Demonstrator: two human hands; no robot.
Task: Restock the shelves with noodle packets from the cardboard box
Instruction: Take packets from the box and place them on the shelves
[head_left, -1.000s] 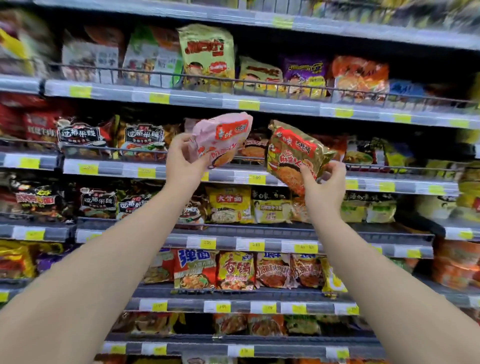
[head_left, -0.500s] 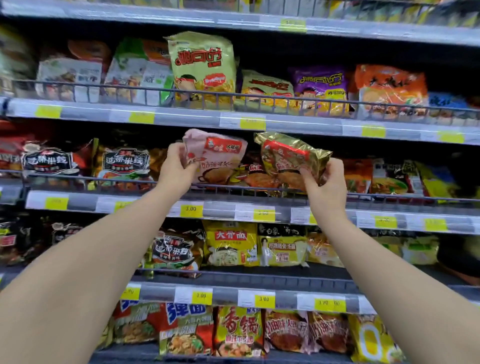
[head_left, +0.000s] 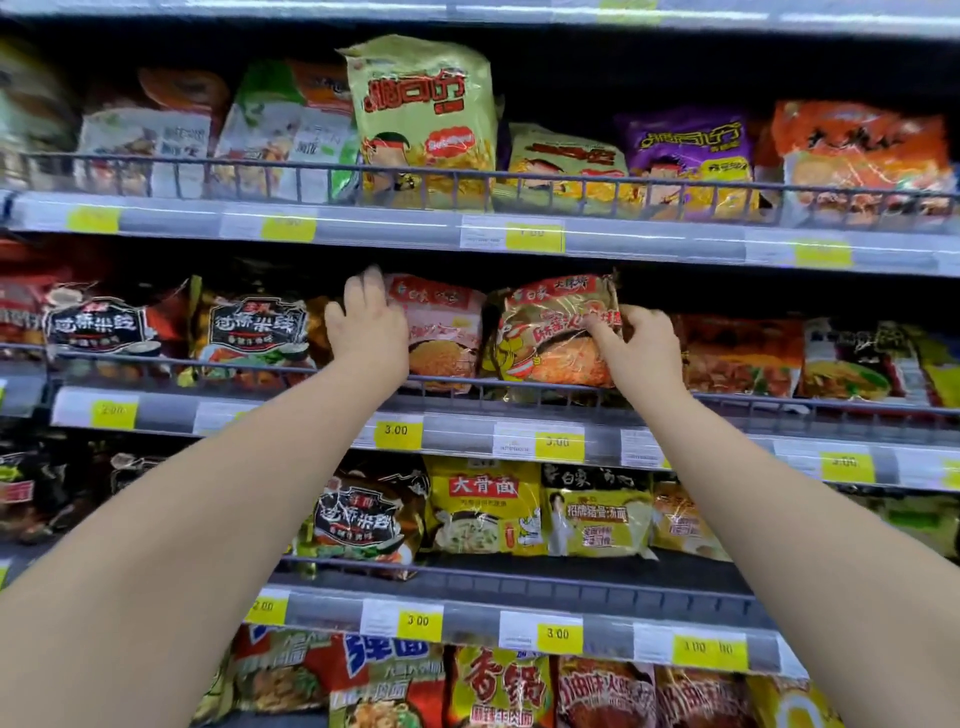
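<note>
Step in hand: I judge this to be the seating of two noodle packets on the second shelf (head_left: 457, 431) from the top. Both are in place and neither is let go yet.
Left grip (head_left: 369, 332): the back of the hand faces me, laid over the upper left of the pink packet (head_left: 447, 332). The fingers are blurred, so I cannot tell whether they curl round its edge or press flat.
Right grip (head_left: 641, 343): it is closed on the right edge of the gold packet (head_left: 545, 338), with the thumb on its face and the fingers curled at the side.
Pink packet: it stands upright behind the wire rail (head_left: 467, 385), between a black packet (head_left: 254, 332) on its left and the gold packet on its right.
Gold packet: it stands upright just beside the pink one. Whether the two touch I cannot tell. Its foot sits behind the rail.
Done: as far as the view shows, this pair has reached its row and stands facing forward.
Left: I still have to release both packets, draw my arms clear of the rail and fetch more.
Box: it is not in view, so I cannot say how many packets remain in it.
Shelf below: a bare strip of deck shows in front of the yellow packets (head_left: 483, 509), and I judge there is room there for stock.
Overall: I judge the task to be under way, but how far along it is cannot be read from this view.
</note>
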